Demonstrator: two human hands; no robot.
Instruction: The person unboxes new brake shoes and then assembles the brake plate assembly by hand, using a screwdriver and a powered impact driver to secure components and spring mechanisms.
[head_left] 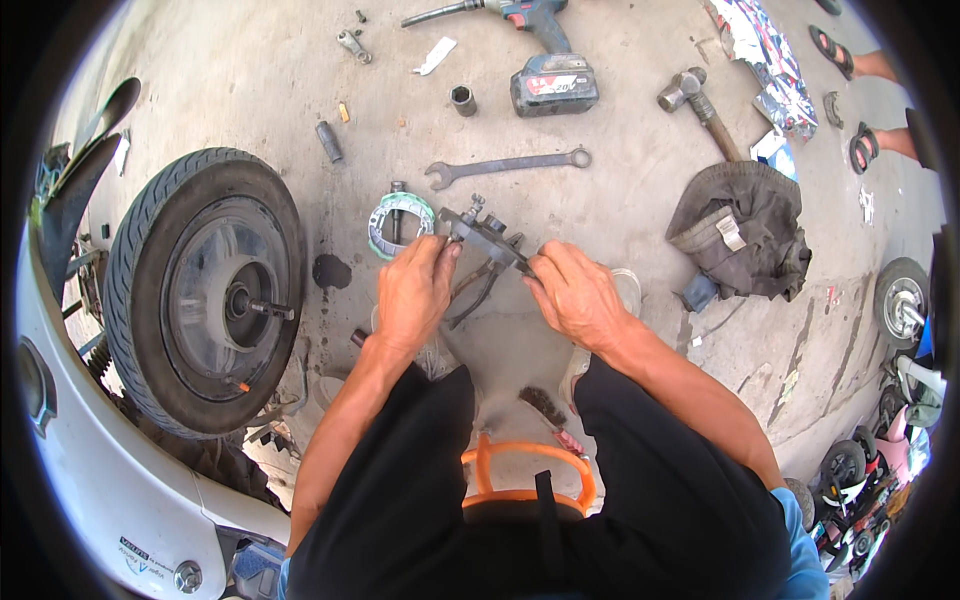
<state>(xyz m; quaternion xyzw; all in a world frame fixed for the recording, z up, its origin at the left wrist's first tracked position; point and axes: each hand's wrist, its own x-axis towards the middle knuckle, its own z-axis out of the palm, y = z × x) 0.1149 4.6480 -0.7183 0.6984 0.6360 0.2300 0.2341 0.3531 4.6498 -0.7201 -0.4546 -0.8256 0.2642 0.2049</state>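
Black-clad thighs, half-hidden orange stool, dark component partly behind both hands

Wheel blocks left; floor opens between wrench and hammer

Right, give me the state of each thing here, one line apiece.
Left hand, gripping one end of the dark metal part
Right hand, gripping its other end
Dark metal part, held up between them
Power tool, lying down, battery attached
Spanner, lying flat
Hammer, lying down
Dark cloth, crumpled
Wheel, tyre fitted
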